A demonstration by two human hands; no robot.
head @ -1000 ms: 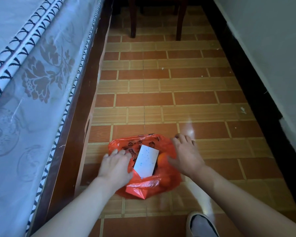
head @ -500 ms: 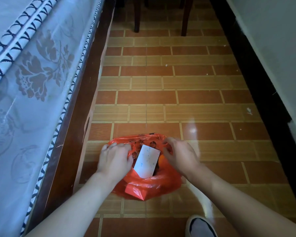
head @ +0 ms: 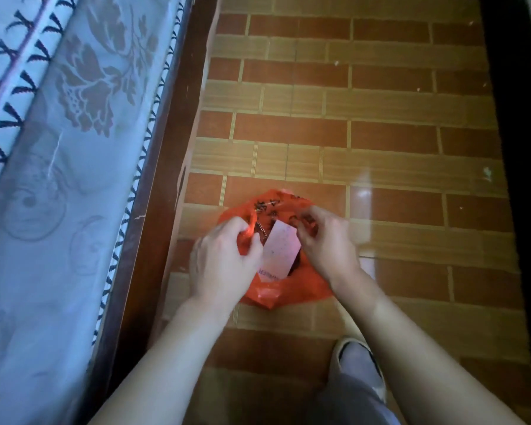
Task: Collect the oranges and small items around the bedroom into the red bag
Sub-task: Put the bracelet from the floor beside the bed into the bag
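Red bag [head: 292,289] rim now bunched in both hands, fingers newly curled.

Both hands, left hand [head: 224,262] and right hand [head: 325,243], pinch the red bag [head: 292,289] rim on the floor [head: 396,142].

Place: bedroom in a home, narrow strip of floor between a bed and a wall.
Bed: fills the left side; pale bedcover [head: 52,185] with a woven floral motif and a dark zigzag trim along its hanging edge.
Bed frame: dark brown wooden side rail [head: 166,185] running just beside the floor strip, below the cover's edge.
Floor: glossy tiles [head: 380,133] in a brick-like pattern of red-brown and tan bands, with a light reflection near the centre.
Wall side: dark skirting band [head: 515,148] along the right edge.
Footwear: soft indoor slipper [head: 359,363] on the person's foot, lower right.
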